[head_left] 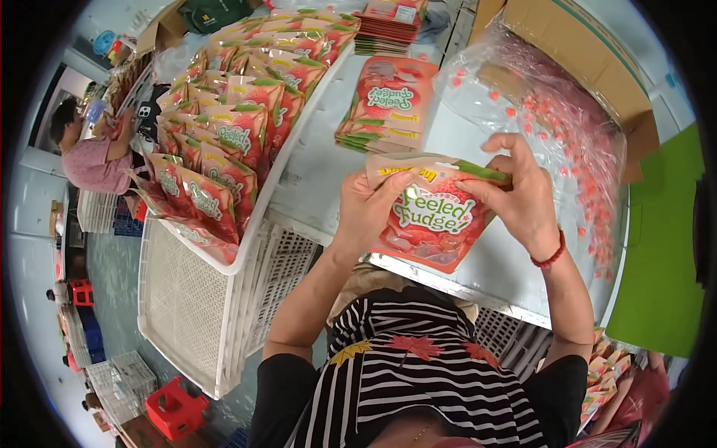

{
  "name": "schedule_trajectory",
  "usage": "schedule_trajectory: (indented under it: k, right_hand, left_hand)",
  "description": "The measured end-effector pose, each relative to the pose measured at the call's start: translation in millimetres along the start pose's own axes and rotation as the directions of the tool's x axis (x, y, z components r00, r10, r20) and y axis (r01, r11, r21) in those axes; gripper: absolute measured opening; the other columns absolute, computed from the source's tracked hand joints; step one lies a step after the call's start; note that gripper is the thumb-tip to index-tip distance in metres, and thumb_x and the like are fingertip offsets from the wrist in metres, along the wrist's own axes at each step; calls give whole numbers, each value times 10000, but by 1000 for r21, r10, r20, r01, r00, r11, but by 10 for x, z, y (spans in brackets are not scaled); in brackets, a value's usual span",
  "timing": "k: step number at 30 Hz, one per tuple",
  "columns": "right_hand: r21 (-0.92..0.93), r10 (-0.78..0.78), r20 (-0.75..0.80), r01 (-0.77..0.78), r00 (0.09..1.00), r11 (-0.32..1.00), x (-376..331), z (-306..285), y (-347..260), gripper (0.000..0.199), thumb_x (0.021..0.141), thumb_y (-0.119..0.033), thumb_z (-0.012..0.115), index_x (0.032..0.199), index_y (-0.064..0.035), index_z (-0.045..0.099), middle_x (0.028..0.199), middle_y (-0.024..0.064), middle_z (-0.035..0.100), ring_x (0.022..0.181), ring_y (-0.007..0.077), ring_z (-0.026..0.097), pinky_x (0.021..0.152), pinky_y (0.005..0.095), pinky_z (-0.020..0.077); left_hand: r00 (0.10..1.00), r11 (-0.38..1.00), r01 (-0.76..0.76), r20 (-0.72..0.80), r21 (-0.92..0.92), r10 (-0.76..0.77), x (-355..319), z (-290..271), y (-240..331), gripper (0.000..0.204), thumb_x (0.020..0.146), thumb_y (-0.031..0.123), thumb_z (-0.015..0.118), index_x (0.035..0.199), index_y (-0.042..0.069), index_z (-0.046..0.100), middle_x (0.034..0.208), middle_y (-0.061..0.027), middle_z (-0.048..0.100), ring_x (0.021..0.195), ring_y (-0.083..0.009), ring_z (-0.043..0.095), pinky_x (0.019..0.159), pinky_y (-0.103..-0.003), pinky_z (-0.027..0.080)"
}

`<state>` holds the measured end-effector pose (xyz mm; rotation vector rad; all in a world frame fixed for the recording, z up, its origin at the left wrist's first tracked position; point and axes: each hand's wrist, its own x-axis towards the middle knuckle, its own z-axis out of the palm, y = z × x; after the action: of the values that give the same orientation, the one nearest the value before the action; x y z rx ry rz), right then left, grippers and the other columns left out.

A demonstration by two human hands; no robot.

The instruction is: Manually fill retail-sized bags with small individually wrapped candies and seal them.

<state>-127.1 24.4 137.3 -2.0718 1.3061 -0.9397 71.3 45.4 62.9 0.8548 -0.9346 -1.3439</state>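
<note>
A red and green printed candy pouch [433, 224] hangs upright before me over the table's near edge. My left hand [371, 203] pinches its upper left corner between thumb and fingers. At the upper right of the pouch, my right hand [515, 187] has its thumb against the front, with the index finger bent above the top edge. Whether the pouch's mouth is sealed I cannot tell. Beyond it lies a short pile of flat pouches [392, 93]. To the right, a clear plastic bag [597, 164] holds many small red wrapped candies.
A white tray [258, 231] full of upright filled pouches [239, 127] stands at left on stacked crates [202, 299]. More flat pouches [388, 26] are stacked at the back. A cardboard box [590, 60] is at far right. Another person [97, 157] works at left; a red stool [177, 409] stands below.
</note>
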Motion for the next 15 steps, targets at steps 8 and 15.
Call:
schedule_trajectory:
  k: [8, 15]
  right_hand:
    - [-61, -193, 338, 226, 921, 972, 30, 6, 114, 191, 767, -133, 730, 802, 9, 607, 664, 106, 584, 554, 157, 572, 524, 299, 442]
    - [-26, -22, 397, 35, 917, 999, 34, 52, 97, 211, 772, -149, 714, 773, 29, 601, 655, 135, 548, 565, 260, 546, 534, 340, 429]
  left_hand:
    - [991, 968, -45, 131, 245, 13, -24, 13, -83, 145, 881, 94, 601, 959, -10, 666, 795, -12, 674, 692, -23, 566, 614, -185, 479]
    - [999, 995, -8, 48, 101, 4, -55, -29, -109, 130, 880, 91, 599, 907, -26, 649, 750, 3, 658, 665, -22, 540, 573, -205, 457]
